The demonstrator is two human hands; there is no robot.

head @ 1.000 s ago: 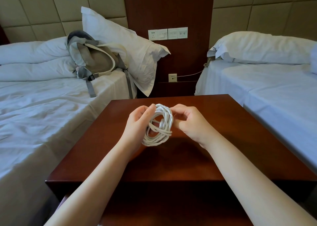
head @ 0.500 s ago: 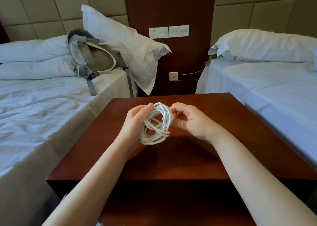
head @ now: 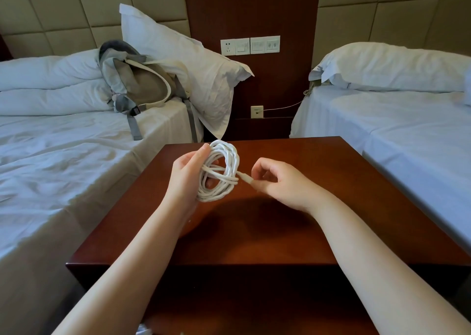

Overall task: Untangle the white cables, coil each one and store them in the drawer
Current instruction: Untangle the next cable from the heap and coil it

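Observation:
A coiled white cable hangs upright above the dark wooden nightstand. My left hand grips the coil's left side, thumb on its top. My right hand pinches the cable's free plug end, which sticks out a short way to the right of the coil. The drawer front below the nightstand's near edge lies in shadow, and a bit of white shows at the bottom edge of the view, too little to identify.
A bed stands to the left with a grey backpack and a pillow on it. Another bed stands to the right. Wall sockets sit on the wood panel behind, with a thin cord from a lower outlet.
My right hand has moved away from the coil to the right, drawing the plug end out. The left hand keeps its grip on the coil.

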